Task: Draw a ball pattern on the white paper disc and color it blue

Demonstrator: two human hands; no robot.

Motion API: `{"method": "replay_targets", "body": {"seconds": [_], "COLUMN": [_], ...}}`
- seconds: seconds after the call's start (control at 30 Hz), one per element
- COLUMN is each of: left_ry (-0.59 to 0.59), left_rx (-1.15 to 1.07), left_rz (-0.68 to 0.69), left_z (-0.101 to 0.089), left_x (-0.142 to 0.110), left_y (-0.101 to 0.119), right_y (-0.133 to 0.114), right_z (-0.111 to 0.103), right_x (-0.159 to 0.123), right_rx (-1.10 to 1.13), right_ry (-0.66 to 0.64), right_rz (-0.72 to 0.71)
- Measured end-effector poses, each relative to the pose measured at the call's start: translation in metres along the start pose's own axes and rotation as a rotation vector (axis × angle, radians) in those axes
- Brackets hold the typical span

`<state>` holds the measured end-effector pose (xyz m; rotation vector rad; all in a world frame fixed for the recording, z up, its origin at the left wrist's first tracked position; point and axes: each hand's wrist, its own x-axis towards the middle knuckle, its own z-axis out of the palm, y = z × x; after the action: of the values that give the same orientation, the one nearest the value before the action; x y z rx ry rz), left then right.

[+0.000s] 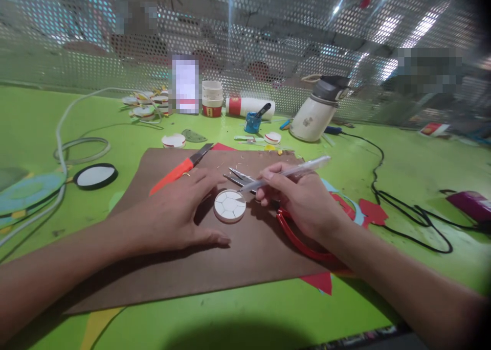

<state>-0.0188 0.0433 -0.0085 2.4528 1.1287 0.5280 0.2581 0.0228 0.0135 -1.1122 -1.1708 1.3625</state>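
Pen [293,171] pinched in the right hand [303,196] over a white disc [230,205] on the brown board [164,273].
The right fingers grasp the pen, its long axis slanting from upper right to lower left, tip at the disc's upper right edge; whether it touches is unclear. The left hand [172,207] is released, its fingers spread beside the disc. Beyond, a blue jar [252,123] holds a black-ended tool [264,109]; paper cups [212,99] stand stacked.
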Motion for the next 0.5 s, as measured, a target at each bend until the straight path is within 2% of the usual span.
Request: {"method": "replay_targets", "body": {"seconds": [0.13,0.3,0.4,0.5], "left_ry": [-0.053,-0.011,-0.009,-0.083], "left_rx": [0.021,0.074,0.036,-0.103], "left_rz": [-0.061,-0.074,0.014,0.113], "left_z": [-0.004,-0.005,-0.008,-0.015], "left_x": [0.001,0.004,0.003,0.001], "left_y": [0.012,0.020,0.012,0.003], "right_y": [0.002,0.002,0.001,0.000], "right_z": [0.002,0.004,0.003,0.006], "right_x": [-0.005,-0.015,-0.018,-0.021], "right_rx": [-0.024,-0.277,-0.441,-0.407], "right_ry": [-0.036,-0.131,-0.185,-0.236], "right_rz": [-0.053,-0.107,-0.191,-0.205]}}
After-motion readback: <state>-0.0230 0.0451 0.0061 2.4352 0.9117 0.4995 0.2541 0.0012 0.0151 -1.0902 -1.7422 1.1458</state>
